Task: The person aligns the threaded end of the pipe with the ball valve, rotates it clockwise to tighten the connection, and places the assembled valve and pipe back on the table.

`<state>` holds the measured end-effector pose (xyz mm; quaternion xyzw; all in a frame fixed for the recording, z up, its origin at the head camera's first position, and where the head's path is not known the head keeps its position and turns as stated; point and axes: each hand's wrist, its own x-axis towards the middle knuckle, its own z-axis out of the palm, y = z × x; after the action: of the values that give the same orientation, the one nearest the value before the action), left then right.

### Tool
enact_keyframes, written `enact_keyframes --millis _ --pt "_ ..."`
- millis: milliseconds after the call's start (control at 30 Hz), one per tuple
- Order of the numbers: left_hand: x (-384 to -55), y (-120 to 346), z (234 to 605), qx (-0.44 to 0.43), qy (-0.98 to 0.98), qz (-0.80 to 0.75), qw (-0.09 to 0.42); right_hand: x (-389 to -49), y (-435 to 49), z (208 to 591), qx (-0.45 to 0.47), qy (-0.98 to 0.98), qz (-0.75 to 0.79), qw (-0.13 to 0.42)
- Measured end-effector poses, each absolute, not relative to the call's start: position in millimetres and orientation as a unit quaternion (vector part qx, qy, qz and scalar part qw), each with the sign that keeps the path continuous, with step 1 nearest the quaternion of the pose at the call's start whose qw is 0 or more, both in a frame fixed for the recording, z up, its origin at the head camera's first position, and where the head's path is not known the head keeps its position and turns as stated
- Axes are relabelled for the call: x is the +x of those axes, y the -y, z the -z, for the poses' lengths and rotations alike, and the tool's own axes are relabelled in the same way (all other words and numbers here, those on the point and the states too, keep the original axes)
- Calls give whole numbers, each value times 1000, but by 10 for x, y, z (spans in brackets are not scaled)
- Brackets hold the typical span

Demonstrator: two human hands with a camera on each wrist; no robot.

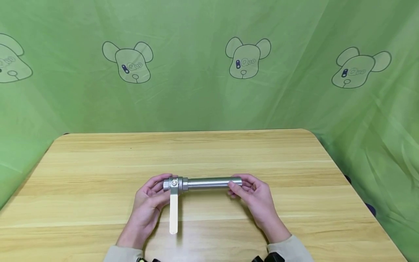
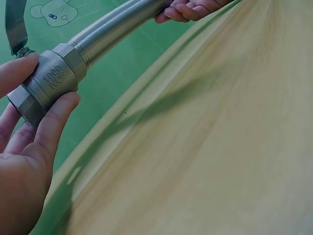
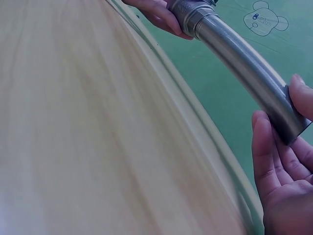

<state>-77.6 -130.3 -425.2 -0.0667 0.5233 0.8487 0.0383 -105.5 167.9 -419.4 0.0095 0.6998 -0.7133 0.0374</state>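
Note:
A metal ball valve (image 1: 180, 184) with a steel pipe (image 1: 209, 182) joined to its right end is held level above the table. My left hand (image 1: 148, 203) grips the valve body, thumb in front and fingers behind and below; raised letters "1000 WOG" show on the body (image 2: 53, 76) in the left wrist view. The valve's flat lever handle (image 1: 174, 213) points toward me, at right angles to the pipe. At the pipe's free right end, my right hand (image 1: 256, 198) pinches it between thumb and fingers, as the right wrist view of the pipe (image 3: 249, 68) also shows.
The wooden table (image 1: 209, 153) has rounded far corners and lies beneath both hands. Green cloth (image 1: 190, 98) printed with mouse-head drawings hangs behind it and along its sides. Light sleeves (image 1: 289, 249) cover both forearms, with dark straps near the bottom edge.

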Motion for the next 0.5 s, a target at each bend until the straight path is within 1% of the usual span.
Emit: enact_keyframes --millis 167,300,400,500 --pt "-774 1299 4259 -57 -536 -842 33 -1043 -1673 4178 10 -706 707 39" --pt "-778 1299 4257 -68 -534 -842 33 -1043 -1671 4173 9 -712 701 47" --pt "-785 1298 4258 -81 -526 -846 35 -1035 -1681 4175 -9 -713 699 48" --pt "-785 1307 4265 -84 -520 -850 32 -1027 -1701 4187 -36 -723 689 35"
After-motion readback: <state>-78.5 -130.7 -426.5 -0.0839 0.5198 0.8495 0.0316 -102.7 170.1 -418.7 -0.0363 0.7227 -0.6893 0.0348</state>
